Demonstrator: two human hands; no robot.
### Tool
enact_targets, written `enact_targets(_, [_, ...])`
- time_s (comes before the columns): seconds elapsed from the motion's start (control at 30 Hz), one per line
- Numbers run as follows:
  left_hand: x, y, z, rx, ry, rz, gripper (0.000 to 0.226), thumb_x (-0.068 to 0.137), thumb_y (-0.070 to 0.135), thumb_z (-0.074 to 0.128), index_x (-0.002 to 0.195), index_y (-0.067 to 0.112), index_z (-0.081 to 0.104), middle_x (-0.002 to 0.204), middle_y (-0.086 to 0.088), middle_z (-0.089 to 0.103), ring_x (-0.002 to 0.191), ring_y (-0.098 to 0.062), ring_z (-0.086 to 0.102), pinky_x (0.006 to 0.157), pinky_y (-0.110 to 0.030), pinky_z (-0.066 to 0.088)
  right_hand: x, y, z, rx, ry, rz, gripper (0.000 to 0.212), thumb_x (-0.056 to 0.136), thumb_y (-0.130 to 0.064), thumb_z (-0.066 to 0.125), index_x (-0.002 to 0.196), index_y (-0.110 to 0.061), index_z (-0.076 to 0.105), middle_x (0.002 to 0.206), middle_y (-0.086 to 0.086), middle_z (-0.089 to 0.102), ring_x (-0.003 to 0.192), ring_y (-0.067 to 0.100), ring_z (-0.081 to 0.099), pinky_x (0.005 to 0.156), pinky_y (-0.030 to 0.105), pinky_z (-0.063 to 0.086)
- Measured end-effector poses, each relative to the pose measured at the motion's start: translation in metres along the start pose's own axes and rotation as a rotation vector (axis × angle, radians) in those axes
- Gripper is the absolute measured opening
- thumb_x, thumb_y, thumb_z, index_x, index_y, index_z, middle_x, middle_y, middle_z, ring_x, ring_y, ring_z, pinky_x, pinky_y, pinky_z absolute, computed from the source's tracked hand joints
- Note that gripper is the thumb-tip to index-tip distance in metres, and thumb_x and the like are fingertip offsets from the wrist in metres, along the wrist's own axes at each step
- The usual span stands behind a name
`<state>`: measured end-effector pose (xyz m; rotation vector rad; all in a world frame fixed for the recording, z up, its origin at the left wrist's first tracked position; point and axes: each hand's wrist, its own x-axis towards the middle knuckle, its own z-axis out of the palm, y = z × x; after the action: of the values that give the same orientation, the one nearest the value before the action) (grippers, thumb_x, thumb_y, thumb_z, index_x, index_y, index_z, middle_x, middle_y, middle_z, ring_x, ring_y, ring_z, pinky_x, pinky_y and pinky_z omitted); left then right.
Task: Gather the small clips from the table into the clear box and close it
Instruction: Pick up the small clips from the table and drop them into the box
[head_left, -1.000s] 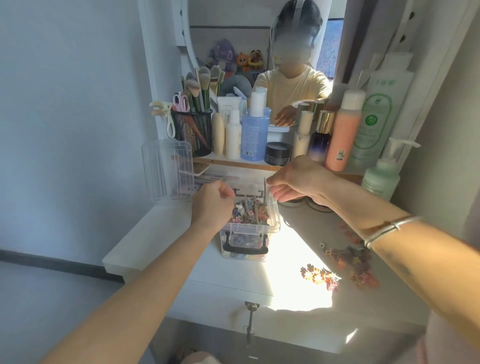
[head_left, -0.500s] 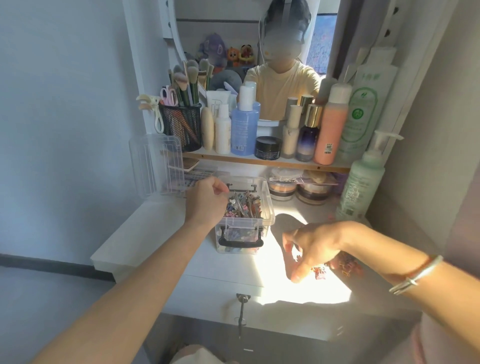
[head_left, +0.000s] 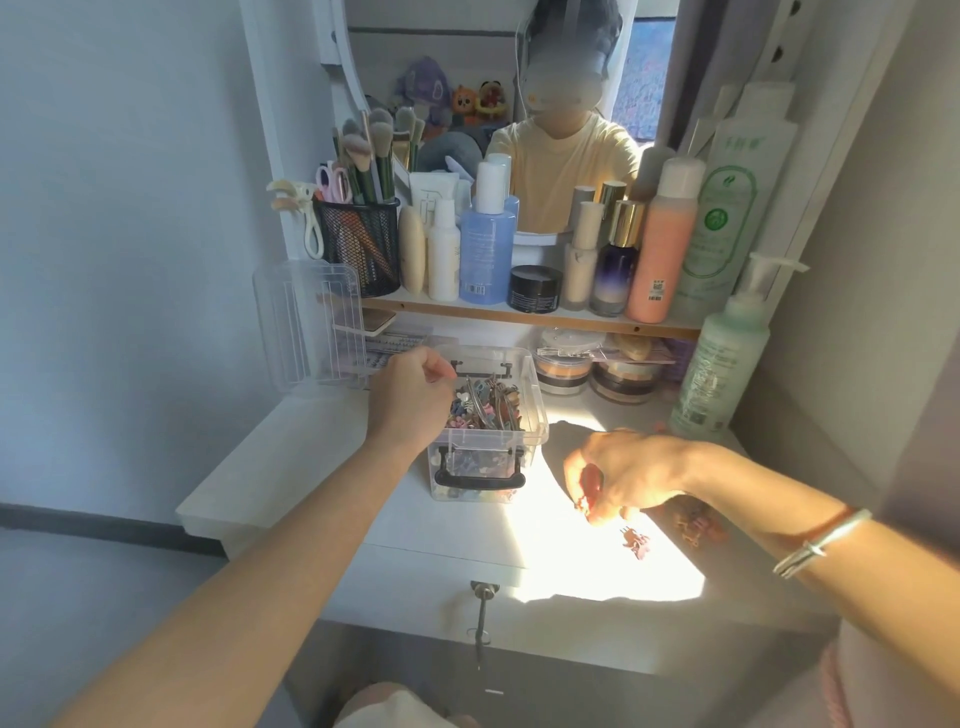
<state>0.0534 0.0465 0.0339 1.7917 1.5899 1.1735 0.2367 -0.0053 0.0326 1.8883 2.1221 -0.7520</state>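
The clear box (head_left: 530, 387) stands open on the white table, filled with several small coloured clips (head_left: 485, 408); a black handle hangs on its front. My left hand (head_left: 413, 400) rests on the box's left rim, fingers curled. My right hand (head_left: 621, 475) is low over the sunlit tabletop to the right of the box, fingers closed on small reddish clips. Loose clips lie on the table: one (head_left: 635, 540) just below my right hand, and a small pile (head_left: 696, 522) partly hidden behind my wrist. The clear lid (head_left: 306, 325) leans upright to the left.
A wooden shelf (head_left: 519, 317) behind the box carries bottles, a black jar and a mesh brush holder (head_left: 358, 244). A green pump bottle (head_left: 717, 358) stands at the right. Round compacts (head_left: 563, 371) sit under the shelf. A key hangs from the drawer front (head_left: 483, 613).
My right hand has moved from above the box down to the table on the right and closed on clips there. My left hand has stayed at the box's rim.
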Motion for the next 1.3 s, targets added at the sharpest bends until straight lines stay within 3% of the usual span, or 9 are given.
enact_targets(0.13, [0.000, 0.000, 0.000, -0.012, -0.006, 0.004, 0.018, 0.085, 0.000, 0.048, 0.088, 0.005, 0.064, 0.099, -0.008, 0.064, 0.093, -0.022, 0.055, 0.083, -0.030, 0.043, -0.006, 0.005, -0.020, 0.043, 0.143, -0.040, 0.012, 0.081, -0.011, 0.066, 0.092, -0.013, 0.063, 0.078, -0.003, 0.060, 0.064, 0.010, 0.058, 0.059, 0.018, 0.049])
enact_targets(0.33, [0.002, -0.003, 0.000, -0.021, -0.018, 0.017, 0.015, 0.085, 0.001, 0.050, 0.082, 0.009, 0.062, 0.088, 0.000, 0.058, 0.088, -0.017, 0.053, 0.080, -0.025, 0.040, -0.006, -0.034, -0.067, 0.255, 0.576, -0.260, 0.021, 0.075, -0.010, 0.073, 0.069, -0.024, 0.058, 0.075, -0.008, 0.064, 0.072, 0.007, 0.060, 0.062, 0.013, 0.044])
enact_targets(0.43, [0.001, -0.003, -0.003, -0.038, -0.038, 0.027, 0.017, 0.085, -0.001, 0.050, 0.079, 0.012, 0.060, 0.085, 0.000, 0.058, 0.084, -0.015, 0.053, 0.075, -0.023, 0.040, 0.004, -0.057, -0.065, 0.138, 0.534, -0.298, 0.015, 0.079, -0.013, 0.070, 0.090, -0.022, 0.067, 0.105, 0.001, 0.068, 0.096, 0.011, 0.059, 0.081, 0.021, 0.042])
enact_targets(0.57, [-0.002, -0.004, -0.009, -0.084, -0.075, 0.029, 0.027, 0.084, -0.002, 0.049, 0.067, 0.018, 0.051, 0.071, 0.009, 0.051, 0.072, -0.008, 0.056, 0.057, -0.014, 0.040, 0.001, -0.056, -0.060, 0.085, 0.484, -0.269, 0.034, 0.082, -0.011, 0.066, 0.114, -0.020, 0.062, 0.129, 0.000, 0.058, 0.121, 0.015, 0.050, 0.103, 0.029, 0.036])
enact_targets(0.77, [-0.011, -0.006, -0.015, -0.087, -0.094, 0.046, 0.016, 0.085, 0.001, 0.051, 0.075, 0.014, 0.055, 0.077, 0.006, 0.052, 0.086, -0.015, 0.049, 0.060, -0.015, 0.036, -0.040, -0.019, -0.029, 0.390, 0.544, -0.181, 0.025, 0.084, -0.011, 0.064, 0.107, -0.021, 0.062, 0.111, -0.004, 0.060, 0.081, 0.004, 0.060, 0.077, 0.024, 0.052])
enact_targets(0.87, [-0.016, -0.004, -0.016, -0.098, -0.089, 0.043, 0.013, 0.085, 0.002, 0.053, 0.078, 0.012, 0.056, 0.087, -0.001, 0.055, 0.088, -0.016, 0.050, 0.071, -0.021, 0.034, -0.056, -0.001, 0.003, 0.249, 0.418, -0.008, 0.030, 0.082, -0.022, 0.067, 0.111, -0.021, 0.062, 0.111, -0.003, 0.061, 0.068, 0.004, 0.056, 0.067, 0.017, 0.047])
enact_targets(1.0, [-0.022, -0.002, -0.017, -0.100, -0.094, 0.036, 0.012, 0.084, 0.001, 0.053, 0.079, 0.011, 0.057, 0.090, -0.002, 0.056, 0.088, -0.016, 0.050, 0.075, -0.022, 0.034, -0.061, 0.008, 0.032, 0.067, 0.243, 0.151, 0.036, 0.080, -0.028, 0.069, 0.114, -0.022, 0.060, 0.109, 0.001, 0.060, 0.097, 0.015, 0.056, 0.076, 0.020, 0.040])
enact_targets(1.1, [-0.024, -0.001, -0.017, -0.107, -0.098, 0.038, 0.011, 0.085, 0.002, 0.053, 0.079, 0.011, 0.057, 0.091, -0.002, 0.056, 0.089, -0.016, 0.050, 0.077, -0.023, 0.035, -0.056, 0.007, 0.042, 0.045, 0.311, 0.138, 0.013, 0.080, -0.017, 0.066, 0.088, -0.024, 0.060, 0.095, -0.002, 0.063, 0.088, 0.015, 0.056, 0.066, 0.015, 0.041])
enact_targets(1.3, [-0.024, -0.001, -0.015, -0.111, -0.078, 0.033, 0.015, 0.085, -0.001, 0.050, 0.079, 0.012, 0.057, 0.090, -0.001, 0.057, 0.088, -0.015, 0.051, 0.075, -0.022, 0.035, -0.052, -0.009, 0.017, 0.192, 0.623, 0.027, 0.020, 0.083, -0.003, 0.056, 0.073, -0.018, 0.064, 0.078, -0.001, 0.066, 0.080, 0.013, 0.061, 0.067, 0.012, 0.042])
